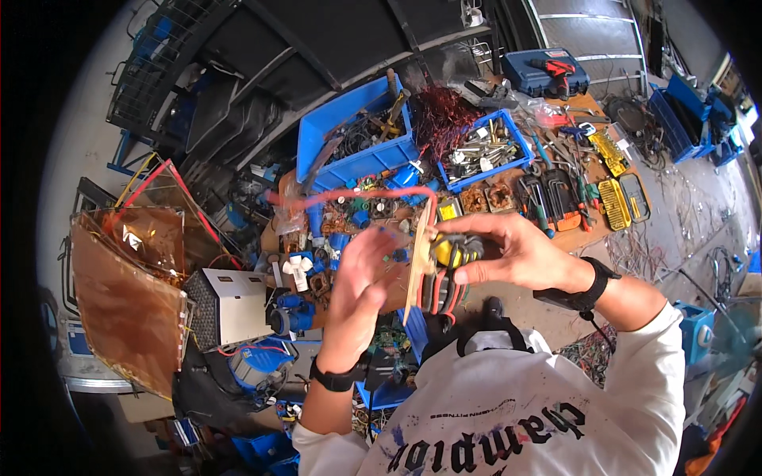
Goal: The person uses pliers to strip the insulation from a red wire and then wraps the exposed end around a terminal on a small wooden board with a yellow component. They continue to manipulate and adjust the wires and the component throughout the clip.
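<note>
My right hand (512,252) grips a tan circuit board (418,266), turned nearly edge-on, by the parts mounted on its side. Thumb and fingers close round a yellow and black block (457,252), which looks like a small transformer. Below this block hang thick red, grey and black wires (439,292). A red cable (357,193) runs from the board's top edge off to the left, slightly blurred. On the board's other face, my left hand (357,289) is raised close by with its fingers apart, smeared a little by motion. Whether its fingertips touch the board, I cannot tell.
Behind my hands, the workbench carries a blue crate (357,170) of cables and a blue tray (516,159) of metal parts. Pliers (562,194), a yellow bit case (613,205) and a red drill (558,71) lie right. Brown sheeting (131,293) stands left.
</note>
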The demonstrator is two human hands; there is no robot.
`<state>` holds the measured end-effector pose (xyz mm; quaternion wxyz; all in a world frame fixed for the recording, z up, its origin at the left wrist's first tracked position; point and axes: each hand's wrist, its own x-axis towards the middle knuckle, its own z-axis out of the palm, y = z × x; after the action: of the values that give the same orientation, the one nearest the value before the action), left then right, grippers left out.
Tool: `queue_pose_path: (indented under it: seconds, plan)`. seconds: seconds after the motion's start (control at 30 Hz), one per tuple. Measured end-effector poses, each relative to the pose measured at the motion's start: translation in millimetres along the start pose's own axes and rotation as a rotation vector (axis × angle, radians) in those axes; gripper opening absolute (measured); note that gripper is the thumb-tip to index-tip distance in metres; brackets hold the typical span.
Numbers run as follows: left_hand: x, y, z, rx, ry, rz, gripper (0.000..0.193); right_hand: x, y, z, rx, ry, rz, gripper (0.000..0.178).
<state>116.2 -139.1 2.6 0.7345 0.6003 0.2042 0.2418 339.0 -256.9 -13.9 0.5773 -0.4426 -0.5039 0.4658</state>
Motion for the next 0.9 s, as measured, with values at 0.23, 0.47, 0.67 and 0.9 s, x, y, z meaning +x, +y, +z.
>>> queue_pose_path:
  seconds: [0.23, 0.47, 0.67, 0.9]
  plan:
    - [-24, -53, 22, -0.271, 0.049, 0.025, 0.107, 24, 5, 12, 0.349, 0.135, 0.05, 0.051]
    - [-6, -26, 20, 0.016, 0.346, 0.143, 0.077, 37, -2, 42, 0.227, 0.182, 0.02, 0.057]
    - [1, -27, 13, -0.259, 0.401, 0.185, 0.062, 41, -14, 61, 0.143, 0.147, -0.104, 0.06]
    - [-7, 2, 6, -0.393, 0.41, 0.128, 0.048, 45, -42, 69, -0.174, 0.152, -0.085, 0.049]
